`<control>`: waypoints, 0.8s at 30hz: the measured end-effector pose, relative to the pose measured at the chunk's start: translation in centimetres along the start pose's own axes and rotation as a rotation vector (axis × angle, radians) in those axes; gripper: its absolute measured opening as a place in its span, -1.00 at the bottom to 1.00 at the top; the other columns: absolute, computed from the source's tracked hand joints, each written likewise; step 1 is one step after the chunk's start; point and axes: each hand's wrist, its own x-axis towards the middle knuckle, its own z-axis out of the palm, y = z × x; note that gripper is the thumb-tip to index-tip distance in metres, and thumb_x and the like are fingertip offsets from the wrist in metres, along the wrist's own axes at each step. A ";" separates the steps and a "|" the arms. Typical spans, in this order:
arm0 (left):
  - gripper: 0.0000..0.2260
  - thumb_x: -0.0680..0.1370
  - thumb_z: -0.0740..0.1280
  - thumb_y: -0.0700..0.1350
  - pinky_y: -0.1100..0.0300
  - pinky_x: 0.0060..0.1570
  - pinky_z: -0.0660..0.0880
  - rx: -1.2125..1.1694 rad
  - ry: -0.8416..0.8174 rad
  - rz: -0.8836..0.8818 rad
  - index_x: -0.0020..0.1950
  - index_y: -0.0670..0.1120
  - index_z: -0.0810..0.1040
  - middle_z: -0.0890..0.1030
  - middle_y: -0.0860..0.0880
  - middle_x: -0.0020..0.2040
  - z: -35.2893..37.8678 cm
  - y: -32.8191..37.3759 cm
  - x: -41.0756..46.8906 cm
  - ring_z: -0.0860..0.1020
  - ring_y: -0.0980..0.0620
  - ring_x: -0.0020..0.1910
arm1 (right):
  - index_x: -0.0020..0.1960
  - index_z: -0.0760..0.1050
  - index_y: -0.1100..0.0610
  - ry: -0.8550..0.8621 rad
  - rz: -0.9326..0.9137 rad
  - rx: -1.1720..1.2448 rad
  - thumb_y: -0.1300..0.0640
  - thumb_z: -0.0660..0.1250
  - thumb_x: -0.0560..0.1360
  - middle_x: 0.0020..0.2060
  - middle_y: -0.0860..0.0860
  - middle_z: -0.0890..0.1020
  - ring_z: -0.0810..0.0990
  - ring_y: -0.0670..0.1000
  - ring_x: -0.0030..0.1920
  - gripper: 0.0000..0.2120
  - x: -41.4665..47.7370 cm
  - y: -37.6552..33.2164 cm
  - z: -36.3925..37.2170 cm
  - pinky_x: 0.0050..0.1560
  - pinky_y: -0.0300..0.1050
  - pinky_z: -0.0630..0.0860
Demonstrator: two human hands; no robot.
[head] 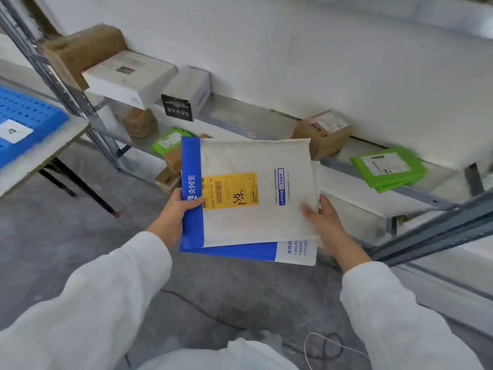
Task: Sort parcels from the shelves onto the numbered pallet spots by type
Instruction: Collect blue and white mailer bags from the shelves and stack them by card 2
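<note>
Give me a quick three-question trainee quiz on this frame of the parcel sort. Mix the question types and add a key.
1. True or false: the left hand and the right hand both grip the stacked white-and-blue mailers.
2. What colour is the label on the top mailer? A) green B) yellow C) red
3. Fill in: the tag on the blue pallet at the left shows the number ___.
Key: 1 true; 2 B; 3 4.
</note>
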 end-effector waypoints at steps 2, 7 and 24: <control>-0.61 0.52 0.40 -0.08 -0.14 0.17 0.52 -0.047 -0.002 0.006 0.33 -0.04 0.44 0.63 -0.10 0.19 -2.1 2.5 -1.0 0.60 -0.14 0.12 | 0.24 0.42 0.01 -0.024 -0.065 -0.049 0.11 0.37 0.52 0.14 0.03 0.62 0.63 0.10 0.07 -0.69 -0.6 -2.9 2.3 0.13 0.15 0.57; -0.78 0.45 0.46 0.02 0.12 -0.25 0.57 -0.043 0.097 0.091 0.04 -0.02 0.58 0.69 -0.03 -0.06 -7.7 7.5 -4.3 0.65 0.02 -0.23 | 0.23 0.45 0.01 -0.144 -0.158 -0.123 0.08 0.42 0.50 0.13 0.00 0.64 0.63 0.11 0.09 -0.67 -3.1 -8.8 8.3 0.14 0.18 0.56; -0.75 0.45 0.49 -0.01 -0.11 0.06 0.57 -0.567 0.132 0.255 0.09 -0.01 0.62 0.69 -0.02 0.06 -14.9 15.5 -8.8 0.64 -0.10 0.02 | 0.37 0.41 0.06 -0.484 -0.134 0.754 0.07 0.38 0.50 0.24 0.04 0.60 0.59 0.07 0.23 -0.55 -12.5 -17.0 27.8 0.07 0.04 0.60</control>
